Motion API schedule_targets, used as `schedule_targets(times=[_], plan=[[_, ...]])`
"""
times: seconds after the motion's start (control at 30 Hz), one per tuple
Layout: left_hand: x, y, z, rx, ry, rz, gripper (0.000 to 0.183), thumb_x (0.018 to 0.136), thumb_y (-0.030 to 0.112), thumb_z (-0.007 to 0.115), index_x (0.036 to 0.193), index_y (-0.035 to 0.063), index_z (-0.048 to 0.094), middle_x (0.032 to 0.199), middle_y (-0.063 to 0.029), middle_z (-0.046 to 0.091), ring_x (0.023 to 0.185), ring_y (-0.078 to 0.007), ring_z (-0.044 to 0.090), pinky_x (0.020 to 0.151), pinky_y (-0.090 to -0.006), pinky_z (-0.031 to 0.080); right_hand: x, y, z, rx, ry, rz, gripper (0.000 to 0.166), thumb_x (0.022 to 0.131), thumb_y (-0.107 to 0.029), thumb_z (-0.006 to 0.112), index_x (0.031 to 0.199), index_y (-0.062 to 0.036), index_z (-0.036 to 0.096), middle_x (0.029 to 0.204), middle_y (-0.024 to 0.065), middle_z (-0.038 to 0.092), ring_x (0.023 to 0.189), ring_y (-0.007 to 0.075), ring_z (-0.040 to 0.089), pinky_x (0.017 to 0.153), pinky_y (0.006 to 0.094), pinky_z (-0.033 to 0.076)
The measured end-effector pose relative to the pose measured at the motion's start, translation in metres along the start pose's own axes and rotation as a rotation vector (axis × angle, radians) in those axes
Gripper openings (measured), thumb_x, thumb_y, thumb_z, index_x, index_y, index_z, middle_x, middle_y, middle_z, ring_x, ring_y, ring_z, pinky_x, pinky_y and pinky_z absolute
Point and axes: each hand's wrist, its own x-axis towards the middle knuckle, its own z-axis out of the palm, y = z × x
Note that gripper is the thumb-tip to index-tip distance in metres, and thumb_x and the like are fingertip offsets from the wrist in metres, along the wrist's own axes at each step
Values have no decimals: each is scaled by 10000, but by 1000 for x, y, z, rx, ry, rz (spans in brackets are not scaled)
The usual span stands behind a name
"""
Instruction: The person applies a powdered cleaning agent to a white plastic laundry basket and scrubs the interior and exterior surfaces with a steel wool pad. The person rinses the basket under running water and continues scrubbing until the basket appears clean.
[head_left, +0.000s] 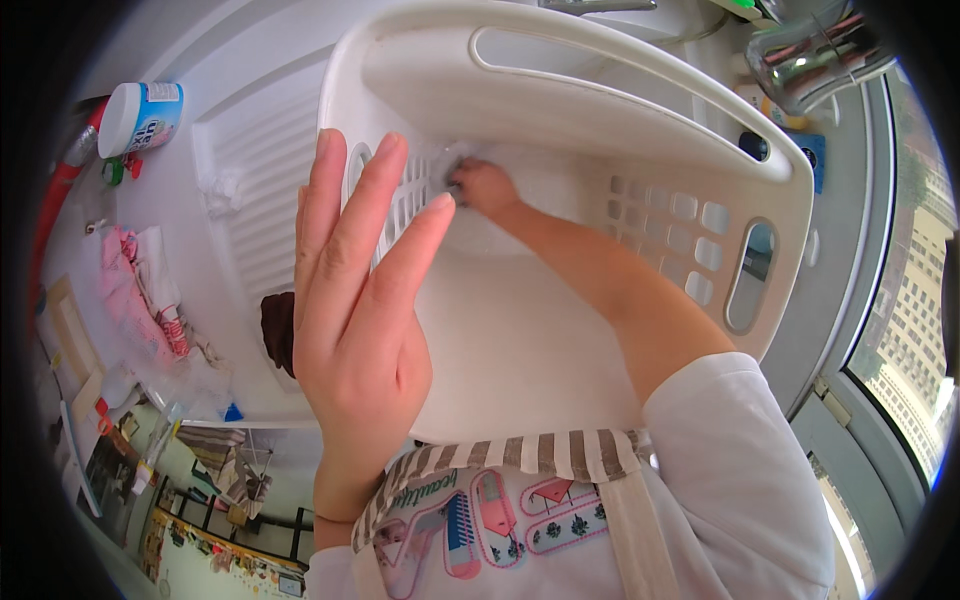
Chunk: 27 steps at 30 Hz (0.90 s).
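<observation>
A large white plastic laundry basket (525, 360) is tipped before me, its inside facing me, with lattice holes and long handle slots. My right hand (487, 184) reaches deep inside, fingers closed around a small dark grey scrubber-like object (454, 176), mostly hidden and blurred. Whitish, wet-looking suds (544, 176) lie on the plastic around that hand. My left hand (360, 292) is raised in front of the basket's left side, fingers extended and apart, nothing seen in it; its thumb is hidden. Whether it touches the rim I cannot tell.
A white ridged washboard surface (262, 217) lies left of the basket. Beyond it are a blue-and-white tub (142, 118), a red hose-like item (64, 176) and pink cloth (127, 277). Dark brown cloth (278, 330) sits behind my left hand. A shiny metal vessel (817, 60) and a window (911, 300) are at right.
</observation>
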Motion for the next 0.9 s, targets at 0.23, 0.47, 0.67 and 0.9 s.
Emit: schedule_targets(times=[0.23,0.47,0.67,0.9], plan=[[-2,-5,-6,85,-48,32,462,744,-193,408,1082,-25,675,1314,-166,602,1347,-379,457,1121,-486,343,-98,51,-25,-181,-572,11,81,752,-98,643,807,-98,702,945,123,683,878,336,663,744,457,535],[-2,-4,-1,58,-18,54,426,762,-180,420,1066,-22,674,1291,-156,616,1318,-370,490,1118,-516,338,-48,67,-60,-158,-219,153,89,727,-84,645,807,-97,681,921,140,669,878,358,652,745,457,531],[-1,-2,-2,47,-28,42,400,770,-171,435,1054,-23,675,1285,-153,620,1310,-368,499,1116,-528,332,-136,88,-9,-289,-543,155,142,727,-87,646,856,-130,687,953,93,640,930,333,644,801,436,540],[-1,-4,-1,30,2,60,339,782,-144,462,1013,-29,682,1268,-155,632,1300,-372,510,1112,-522,337,-59,96,-73,-326,-297,224,155,749,-75,643,893,-118,684,980,99,630,960,337,622,776,448,535]])
